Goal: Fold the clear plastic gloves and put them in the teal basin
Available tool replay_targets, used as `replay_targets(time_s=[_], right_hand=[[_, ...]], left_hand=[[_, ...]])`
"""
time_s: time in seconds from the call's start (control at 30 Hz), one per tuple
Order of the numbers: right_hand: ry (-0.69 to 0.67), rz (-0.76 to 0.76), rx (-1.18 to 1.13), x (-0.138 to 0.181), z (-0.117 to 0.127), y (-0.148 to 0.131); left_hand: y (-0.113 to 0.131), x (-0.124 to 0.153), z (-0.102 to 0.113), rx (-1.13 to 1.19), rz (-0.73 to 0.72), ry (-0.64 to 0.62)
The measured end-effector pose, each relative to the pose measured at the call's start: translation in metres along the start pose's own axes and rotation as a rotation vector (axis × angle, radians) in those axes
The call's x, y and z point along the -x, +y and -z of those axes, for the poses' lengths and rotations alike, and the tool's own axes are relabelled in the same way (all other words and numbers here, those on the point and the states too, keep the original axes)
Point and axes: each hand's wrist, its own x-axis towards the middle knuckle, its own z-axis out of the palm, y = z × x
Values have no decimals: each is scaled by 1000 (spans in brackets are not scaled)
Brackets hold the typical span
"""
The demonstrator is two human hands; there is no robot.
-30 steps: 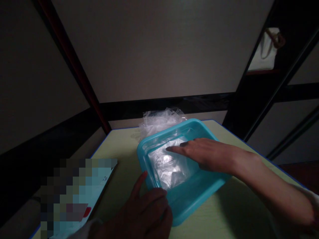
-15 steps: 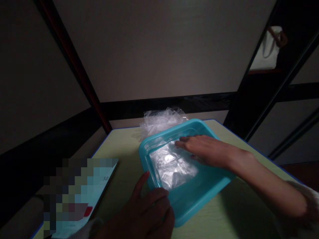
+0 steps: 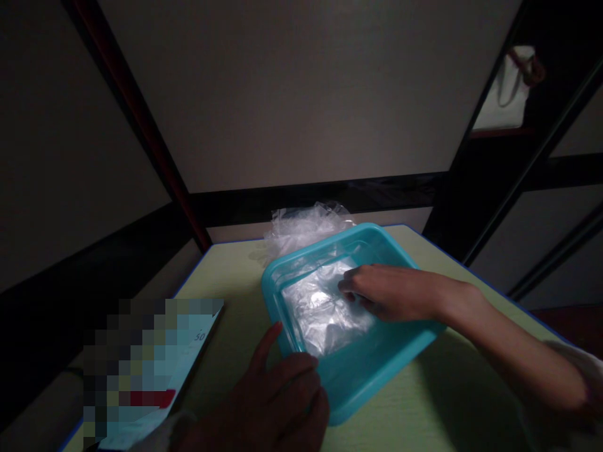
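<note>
A turquoise plastic tray (image 3: 386,376) rests at an angle on the table. Inside it, toward the left, a flattened clear plastic bag (image 3: 325,307) shines in the light. My right hand (image 3: 391,292) reaches in from the right, its fingers curled down and closed at the bag's right part; the fingertips are partly hidden. At the tray's near-left corner is my left hand (image 3: 277,402), with one finger along the outer side and the others bent over the rim, gripping it.
Crumpled clear plastic (image 3: 306,229) lies behind the tray at the table's far edge. A light-blue flat item (image 3: 181,351), mostly blurred out, is at the left. Cabinet panels (image 3: 301,94) stand close behind the table (image 3: 240,276). A white bag (image 3: 509,94) sits on a shelf at the right.
The right hand's fingers have gone from stretched out over the bag to curled in on it, slightly lower. My left hand and the tray have hardly moved.
</note>
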Motion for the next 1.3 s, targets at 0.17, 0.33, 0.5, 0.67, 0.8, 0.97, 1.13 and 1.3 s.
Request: replay_targets(time_s=[0.17,0.33,0.5,0.67,0.8,0.97,1.13,1.3], right_hand=[[-31,-20,-73,-1,-4,3],[-56,-63,-76,-3,-4,0],[-80,-93,-42,-4,-2,-8],[-68,-74,-54,-6,-4,-10],[-17,-13,-54,-8,-9,-7],[13,34,-85,-5,-6,-4],[-23,47,-140,-2,-3,0],[-37,68,-189,-3,-4,4]], left_hand=[[0,0,0,-13,-8,-12],[0,-1,1,0,0,19],[0,-3,-1,9,-3,34],[-2,-3,-4,-1,-22,58],[-4,-2,-3,-1,-64,65],[-1,-3,-1,1,-23,35],[-2,-5,-1,-1,-39,56],[-6,-3,-4,-11,-51,62]])
